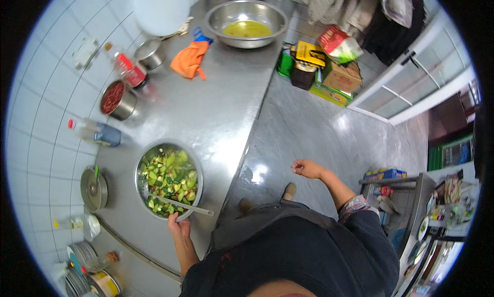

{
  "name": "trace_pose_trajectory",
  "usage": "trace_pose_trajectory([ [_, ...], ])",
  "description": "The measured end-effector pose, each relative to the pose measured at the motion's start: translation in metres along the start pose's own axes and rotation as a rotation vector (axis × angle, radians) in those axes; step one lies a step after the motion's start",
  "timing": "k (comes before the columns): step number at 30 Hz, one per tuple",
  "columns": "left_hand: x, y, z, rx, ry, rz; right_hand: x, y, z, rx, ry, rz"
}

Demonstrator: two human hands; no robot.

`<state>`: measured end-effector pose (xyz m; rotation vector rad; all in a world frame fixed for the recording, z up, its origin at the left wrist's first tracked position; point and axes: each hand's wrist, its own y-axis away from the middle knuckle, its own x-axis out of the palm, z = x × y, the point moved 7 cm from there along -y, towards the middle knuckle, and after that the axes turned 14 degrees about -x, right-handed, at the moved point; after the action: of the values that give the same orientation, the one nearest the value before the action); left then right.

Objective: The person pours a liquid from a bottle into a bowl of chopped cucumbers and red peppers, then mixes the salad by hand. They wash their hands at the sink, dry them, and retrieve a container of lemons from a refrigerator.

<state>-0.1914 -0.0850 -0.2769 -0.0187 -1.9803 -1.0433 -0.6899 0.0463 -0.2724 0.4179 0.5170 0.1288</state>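
Note:
A steel bowl of chopped cucumber (pixel 170 177) stands on the stainless steel counter (pixel 216 115). My left hand (pixel 180 224) grips the near rim of this bowl. A long-handled spoon (pixel 185 206) lies in the cucumber, its handle resting across the rim beside that hand. Red bits and pale pieces are mixed among the green chunks. Away from the counter, over the floor, my right hand (pixel 307 169) hangs with nothing in it, its fingers loosely curled and apart.
A large steel basin (pixel 247 32) with yellowish liquid, an orange cloth (pixel 190 60), a pot of red food (pixel 117 100) and bottles (pixel 96 133) stand along the counter. Boxes (pixel 341 77) sit on the floor near a white door (pixel 413 73). Stacked plates (pixel 82 254) are at lower left.

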Motion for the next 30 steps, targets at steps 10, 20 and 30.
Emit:
trace_pose_trajectory([
  [10,0.076,-0.014,0.051,0.175,-0.066,-0.02,-0.102,0.073,-0.061,-0.042,-0.03,-0.089],
  [20,0.152,-0.08,0.089,0.357,0.106,-0.045,-0.209,0.097,-0.128,-0.012,-0.003,-0.099],
  [30,0.251,-0.085,0.279,-0.264,-0.203,0.065,-0.245,0.039,-0.174,-0.016,0.004,0.0],
])
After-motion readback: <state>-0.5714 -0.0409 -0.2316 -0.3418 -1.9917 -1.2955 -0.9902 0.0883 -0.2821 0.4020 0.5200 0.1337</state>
